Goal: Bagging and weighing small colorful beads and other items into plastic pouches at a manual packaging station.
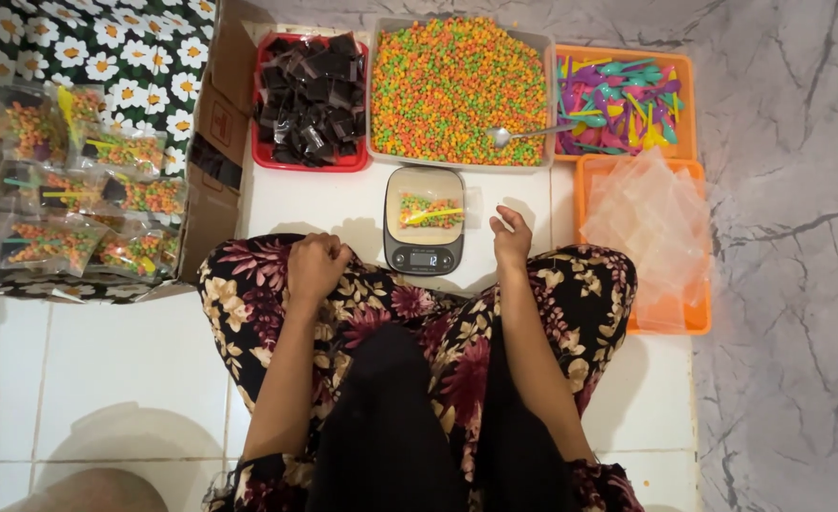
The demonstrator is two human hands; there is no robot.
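I sit on a white tiled floor in a flowered garment. My left hand rests on my left knee with its fingers curled and nothing in it. My right hand hovers just right of a small kitchen scale, fingers loosely bent, holding nothing. On the scale lies a clear bag of coloured pellets with a yellow spoon in it. Behind the scale stands a grey tray heaped with orange, green and yellow pellets, and a metal spoon lies in it.
A red tray of small black packets sits at the back left. An orange tray holds coloured plastic spoons. Another orange tray holds clear empty bags. A cardboard box at the left holds several filled bags.
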